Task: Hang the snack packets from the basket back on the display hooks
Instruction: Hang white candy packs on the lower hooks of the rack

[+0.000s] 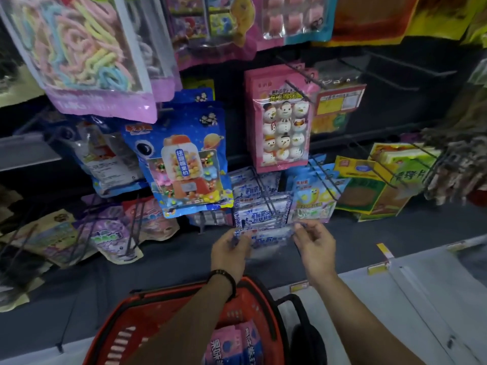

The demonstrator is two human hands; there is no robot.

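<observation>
Nearest to us, a red plastic basket [110,327] with a slotted wall and a black handle sits below the forearms. The frame cuts off its lower edge. Inside it we see glossy pink and blue packets [232,343], partly covered by the left forearm. A dark bead bracelet [227,277] circles the left wrist.

Above the basket, the left hand [229,248] and right hand [315,246] hold one blue-and-white packet [266,237] between them. Each hand pinches an upper corner with curled fingers and thumb. The packet is flat, shiny film. Blur makes its print unreadable, and we cannot tell whether its top touches the hook. It sits just below a thin black wire hook [267,200] that carries matching packets [259,206].

For open room, a bare grey shelf [168,259] runs left of the hands. Just beside the wire hook, on the left, hangs a blue packet [184,164] showing a gumball machine. Higher up hangs a pink packet [282,122] with snowman figures. Green and yellow packets [369,191] crowd the right side. The upper edge cuts off the top row of hanging goods.
</observation>
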